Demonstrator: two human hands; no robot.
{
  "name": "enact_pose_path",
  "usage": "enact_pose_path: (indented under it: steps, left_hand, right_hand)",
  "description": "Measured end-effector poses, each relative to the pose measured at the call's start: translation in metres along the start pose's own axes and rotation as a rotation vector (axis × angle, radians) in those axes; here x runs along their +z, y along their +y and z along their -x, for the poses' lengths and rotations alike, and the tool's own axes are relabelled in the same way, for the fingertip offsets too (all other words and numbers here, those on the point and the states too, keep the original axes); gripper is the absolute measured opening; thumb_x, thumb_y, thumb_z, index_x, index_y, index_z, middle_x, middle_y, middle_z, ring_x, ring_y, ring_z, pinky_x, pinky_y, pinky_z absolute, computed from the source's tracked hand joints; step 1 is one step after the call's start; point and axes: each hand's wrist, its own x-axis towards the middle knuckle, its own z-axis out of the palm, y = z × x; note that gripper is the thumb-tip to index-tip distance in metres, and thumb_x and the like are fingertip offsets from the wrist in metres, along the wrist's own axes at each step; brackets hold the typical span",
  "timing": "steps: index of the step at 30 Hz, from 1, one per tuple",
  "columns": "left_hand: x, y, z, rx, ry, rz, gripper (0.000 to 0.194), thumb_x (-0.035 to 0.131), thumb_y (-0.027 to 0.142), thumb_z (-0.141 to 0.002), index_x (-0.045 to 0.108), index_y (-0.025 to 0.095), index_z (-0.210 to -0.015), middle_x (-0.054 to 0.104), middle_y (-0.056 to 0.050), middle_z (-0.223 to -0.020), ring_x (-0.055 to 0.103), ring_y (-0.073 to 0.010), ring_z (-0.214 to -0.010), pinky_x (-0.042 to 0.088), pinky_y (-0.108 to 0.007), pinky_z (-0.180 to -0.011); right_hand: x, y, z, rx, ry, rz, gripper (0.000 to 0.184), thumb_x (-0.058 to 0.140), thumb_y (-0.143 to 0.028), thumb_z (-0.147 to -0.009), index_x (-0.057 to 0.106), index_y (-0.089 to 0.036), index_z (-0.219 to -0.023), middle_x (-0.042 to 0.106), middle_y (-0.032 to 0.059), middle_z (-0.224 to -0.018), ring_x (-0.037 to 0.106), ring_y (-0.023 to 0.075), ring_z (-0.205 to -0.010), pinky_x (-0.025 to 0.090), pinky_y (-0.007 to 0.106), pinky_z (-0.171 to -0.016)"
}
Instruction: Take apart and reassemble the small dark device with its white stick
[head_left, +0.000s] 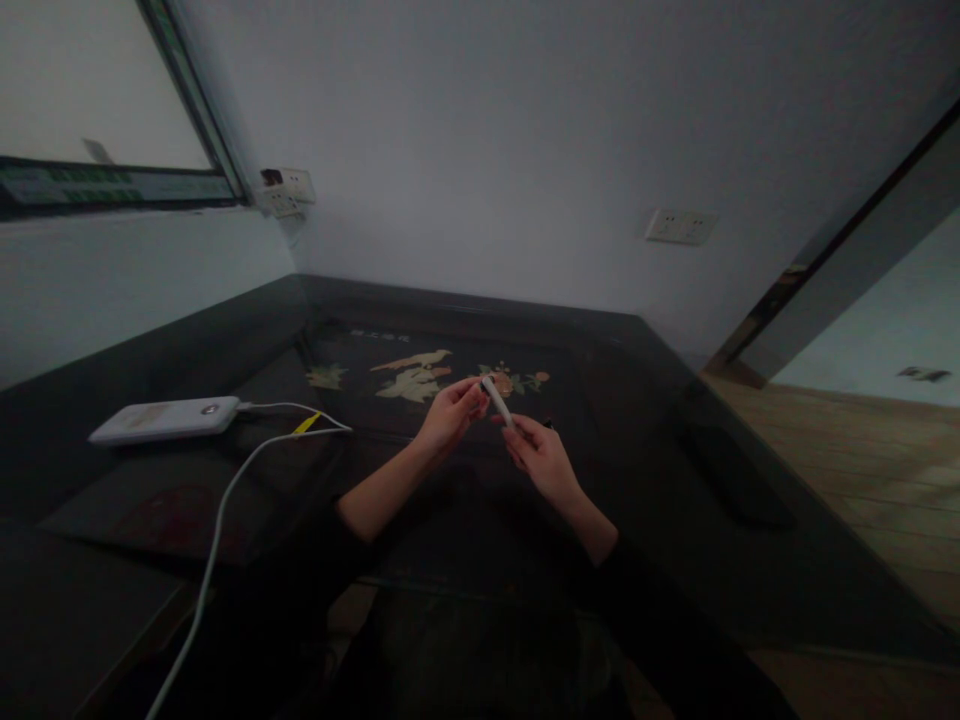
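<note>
Over the surface [615, 375], the left hand [454, 410] pinches a slim white stick [499, 402] by its far end; the right hand [537, 450] grips the near end, I'd guess to steady it. Left of them lies a white power bank [166, 421], perhaps leaving elbow room.

1. Looks like a room in a home, though hard to tell from a small office.
2. Furnished with a dark table [615, 345], decorated with a bird-and-flower picture [411, 385].
3. Enclosed by plain pale walls [480, 180], fitted with a double socket [681, 227].
4. Dimly lit, with a framed window [97, 90] at upper left.
5. Floored in wood-look planks [862, 480].
</note>
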Motion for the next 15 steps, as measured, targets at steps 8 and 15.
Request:
enact_pose_path:
  steps: [8,15]
  left_hand:
    - [0.0017,0.0011,0.0017,0.000,0.006,0.019,0.051,0.084,0.042,-0.057,0.072,0.010,-0.094,0.061,-0.001,-0.069,0.051,-0.0051,-0.059,0.040,-0.019,-0.058]
    - [0.0022,0.0007,0.0019,-0.021,0.026,-0.045,0.048,0.084,0.046,-0.054,0.071,0.012,-0.085,0.059,0.002,-0.062,0.049,-0.0037,-0.053,0.036,-0.017,-0.052]
  right_hand:
    - [-0.0009,-0.0002,-0.0017,0.167,-0.142,-0.307,0.045,0.063,-0.049,-0.077,0.062,-0.014,-0.106,0.036,-0.0097,-0.050,0.022,0.0030,-0.038,0.012,0.020,-0.039]
    - [-0.0050,0.0008,-0.0047,0.136,0.007,-0.198,0.044,0.063,-0.048,-0.078,0.063,-0.013,-0.105,0.036,-0.0090,-0.050,0.026,0.0043,-0.039,0.015,0.020,-0.039]
